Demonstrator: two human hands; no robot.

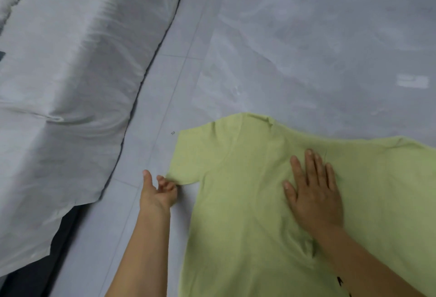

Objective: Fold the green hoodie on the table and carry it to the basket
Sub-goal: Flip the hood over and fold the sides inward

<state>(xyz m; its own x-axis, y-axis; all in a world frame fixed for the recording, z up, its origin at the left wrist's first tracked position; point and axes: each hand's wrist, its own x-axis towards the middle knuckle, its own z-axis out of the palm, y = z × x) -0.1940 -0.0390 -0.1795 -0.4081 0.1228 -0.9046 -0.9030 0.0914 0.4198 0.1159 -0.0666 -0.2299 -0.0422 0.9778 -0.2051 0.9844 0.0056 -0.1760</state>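
The light green hoodie lies spread flat on a grey-white covered surface, filling the lower right of the view. Its left sleeve points toward the left. My left hand is at the sleeve's lower corner, its curled fingers pinching the hem there. My right hand lies flat on the chest of the garment, palm down and fingers straight, pressing it onto the surface. The right side of the hoodie runs out of frame. No basket is in view.
A large rumpled white sheet is heaped along the left side, with a dark gap beneath its lower edge. The covered surface stretches on beyond the hoodie toward the top right.
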